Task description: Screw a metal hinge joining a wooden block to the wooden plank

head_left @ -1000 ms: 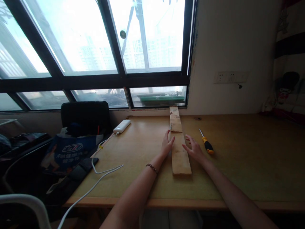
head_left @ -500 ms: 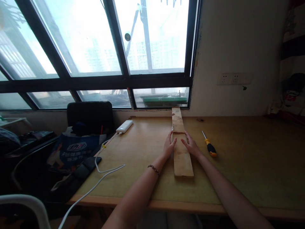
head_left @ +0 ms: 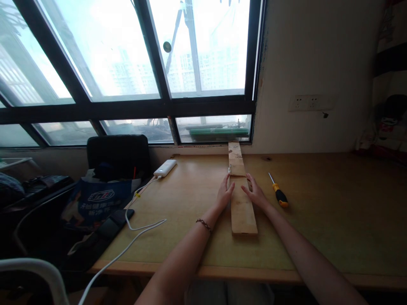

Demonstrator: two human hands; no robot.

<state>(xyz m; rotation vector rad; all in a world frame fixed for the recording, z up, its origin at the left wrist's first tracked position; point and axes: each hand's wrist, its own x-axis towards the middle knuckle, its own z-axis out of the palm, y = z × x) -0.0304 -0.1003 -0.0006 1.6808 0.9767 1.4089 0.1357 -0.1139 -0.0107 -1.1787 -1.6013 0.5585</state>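
Well to the left of the left hand [head_left: 225, 195], the blue bag [head_left: 95, 212] carries two lines of white Chinese print; "健康" reads in the upper line, the rest is blurred. The logo [head_left: 101, 195] above is too blurred to spell.

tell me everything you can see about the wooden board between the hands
The wooden board looks long, narrow and pale, with darker marks toward its far end. It lies on the table, running lengthwise toward the window. A dark, uneven seam crosses it partway along; whether it is one piece or two is unclear. The left hand and right hand flank its long edges, seemingly touching it.
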